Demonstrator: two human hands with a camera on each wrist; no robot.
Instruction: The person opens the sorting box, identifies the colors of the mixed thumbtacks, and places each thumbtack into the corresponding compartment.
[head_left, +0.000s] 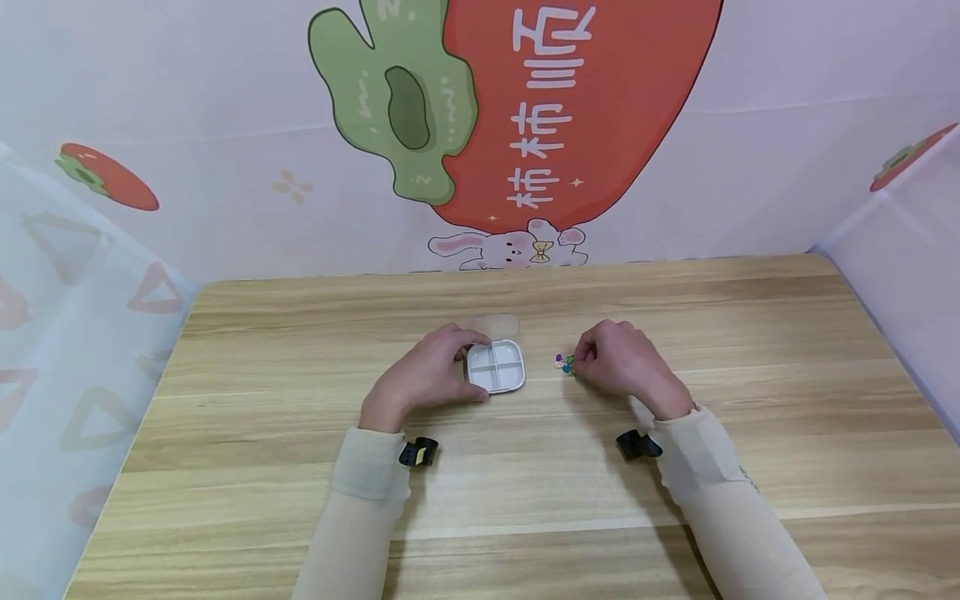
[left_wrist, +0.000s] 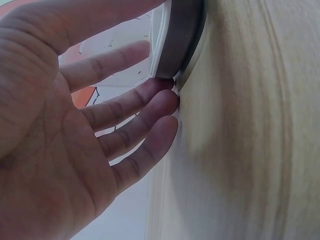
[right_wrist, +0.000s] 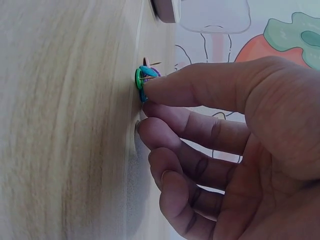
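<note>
My left hand (head_left: 431,372) grips a small white pill box (head_left: 497,367) with four compartments between thumb and fingers, at its left side. Its clear lid (head_left: 495,325) stands open at the back. In the left wrist view, the box's dark outer wall (left_wrist: 181,40) rests on the table by the fingertips. To the right lies a little cluster of coloured thumbtacks (head_left: 564,363). Over it, my right hand (head_left: 621,360) has thumb and index finger pinched at a blue thumbtack (right_wrist: 144,96). A green thumbtack (right_wrist: 138,78) lies beside them, pin showing; the other fingers are curled.
All of this lies on a light wood-grain table (head_left: 510,500). A white printed cloth (head_left: 247,200) rises along the back edge and both sides. Black wrist straps with cameras (head_left: 639,445) sit at both cuffs, close above the table.
</note>
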